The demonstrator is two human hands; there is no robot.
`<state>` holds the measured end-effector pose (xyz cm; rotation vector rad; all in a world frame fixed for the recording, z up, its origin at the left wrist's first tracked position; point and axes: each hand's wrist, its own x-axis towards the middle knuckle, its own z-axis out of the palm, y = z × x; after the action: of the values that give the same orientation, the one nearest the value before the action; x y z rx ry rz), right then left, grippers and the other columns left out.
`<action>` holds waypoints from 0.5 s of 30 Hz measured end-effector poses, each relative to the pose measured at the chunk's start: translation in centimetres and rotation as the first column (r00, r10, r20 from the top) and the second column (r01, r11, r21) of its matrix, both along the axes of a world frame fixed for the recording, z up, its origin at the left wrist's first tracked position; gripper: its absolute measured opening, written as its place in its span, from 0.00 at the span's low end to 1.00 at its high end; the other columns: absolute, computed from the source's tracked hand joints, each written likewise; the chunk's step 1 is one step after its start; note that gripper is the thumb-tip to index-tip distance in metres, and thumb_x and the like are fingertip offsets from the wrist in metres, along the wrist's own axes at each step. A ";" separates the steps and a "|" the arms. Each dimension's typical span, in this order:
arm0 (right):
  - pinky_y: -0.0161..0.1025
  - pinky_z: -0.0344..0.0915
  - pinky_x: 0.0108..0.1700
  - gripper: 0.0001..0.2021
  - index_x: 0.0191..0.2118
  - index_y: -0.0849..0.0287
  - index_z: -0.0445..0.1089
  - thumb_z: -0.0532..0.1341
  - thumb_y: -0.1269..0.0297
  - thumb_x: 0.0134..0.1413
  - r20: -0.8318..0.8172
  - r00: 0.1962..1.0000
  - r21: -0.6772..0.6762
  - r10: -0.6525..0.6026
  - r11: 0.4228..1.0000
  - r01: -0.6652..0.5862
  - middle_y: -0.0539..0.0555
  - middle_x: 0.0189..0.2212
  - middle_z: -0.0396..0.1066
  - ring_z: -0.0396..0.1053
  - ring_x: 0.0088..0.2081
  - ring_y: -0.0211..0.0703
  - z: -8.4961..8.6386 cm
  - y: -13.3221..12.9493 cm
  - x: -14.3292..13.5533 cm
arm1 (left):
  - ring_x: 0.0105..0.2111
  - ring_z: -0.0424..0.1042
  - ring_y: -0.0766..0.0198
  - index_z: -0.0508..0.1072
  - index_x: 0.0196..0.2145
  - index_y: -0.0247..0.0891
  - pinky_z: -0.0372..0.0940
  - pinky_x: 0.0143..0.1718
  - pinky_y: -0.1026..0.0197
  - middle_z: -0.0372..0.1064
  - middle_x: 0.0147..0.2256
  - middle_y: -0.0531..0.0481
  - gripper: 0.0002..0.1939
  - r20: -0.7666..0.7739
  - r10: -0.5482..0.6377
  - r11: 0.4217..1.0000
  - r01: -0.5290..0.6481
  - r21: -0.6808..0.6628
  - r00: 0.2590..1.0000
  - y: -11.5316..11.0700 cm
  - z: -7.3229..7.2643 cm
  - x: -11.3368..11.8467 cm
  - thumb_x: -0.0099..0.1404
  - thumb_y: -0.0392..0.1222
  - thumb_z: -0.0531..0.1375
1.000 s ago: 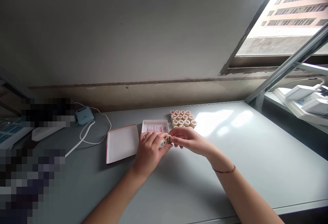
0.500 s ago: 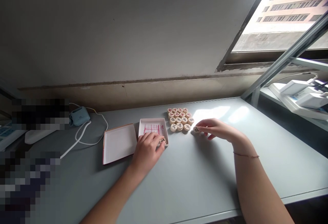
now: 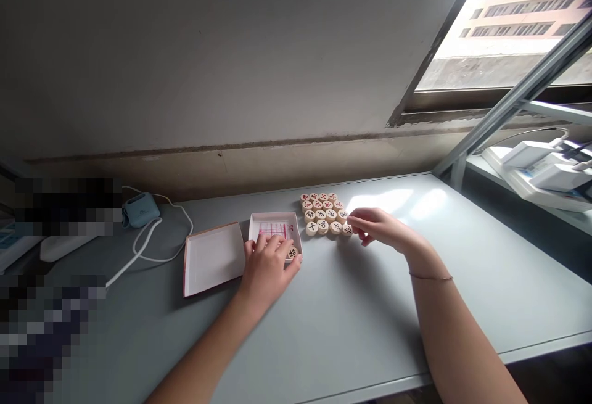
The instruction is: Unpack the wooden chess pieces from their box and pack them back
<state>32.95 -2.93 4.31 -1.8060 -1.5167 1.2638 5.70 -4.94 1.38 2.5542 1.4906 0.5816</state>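
While the left hand [image 3: 266, 265] rested over the near edge of the small white box [image 3: 274, 226], its fingers curled loosely around one round wooden piece [image 3: 291, 252] at the box's near right corner, the right hand [image 3: 379, 227] lay on the grey table [image 3: 416, 280]. Its fingertips pinched a piece [image 3: 347, 229] at the right end of the group of wooden discs [image 3: 324, 213] (set in neat rows). The box lid [image 3: 213, 258] lay open just left of the box.
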 end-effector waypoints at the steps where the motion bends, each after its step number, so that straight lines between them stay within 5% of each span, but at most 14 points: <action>1: 0.36 0.69 0.29 0.19 0.28 0.60 0.65 0.59 0.46 0.53 -0.068 0.997 0.014 0.049 0.999 -0.048 0.52 0.26 0.65 0.65 0.27 0.37 0.3 -0.1 -0.6 | 0.45 0.67 0.51 0.75 0.39 0.44 0.56 0.43 0.50 0.75 0.42 0.49 0.09 -0.015 0.004 1.000 -0.004 -0.009 1.000 0.0 0.0 0.1 0.65 0.46 0.57; 6: 0.36 0.68 0.31 0.20 0.28 0.60 0.64 0.58 0.46 0.55 -0.208 0.934 0.028 0.292 0.956 -0.293 0.50 0.26 0.65 0.65 0.27 0.35 0.6 -0.4 -4.1 | 0.43 0.69 0.54 0.73 0.36 0.43 0.55 0.42 0.52 0.76 0.37 0.52 0.05 0.020 -0.002 0.996 0.003 -0.088 1.000 -0.3 0.0 0.3 0.65 0.43 0.58; 15: 0.32 0.65 0.28 0.17 0.34 0.59 0.67 0.59 0.48 0.55 -0.144 0.868 0.141 0.475 0.878 -0.457 0.52 0.30 0.68 0.65 0.30 0.35 0.4 -1.0 -7.5 | 0.38 0.71 0.63 0.70 0.38 0.42 0.57 0.44 0.57 0.75 0.36 0.53 0.05 0.378 -0.073 0.997 0.069 0.023 0.923 -0.5 0.5 0.0 0.69 0.41 0.54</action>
<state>25.41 -3.89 4.68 -1.2579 -1.9472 1.4825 5.74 -5.41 1.84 2.3146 1.2568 1.0050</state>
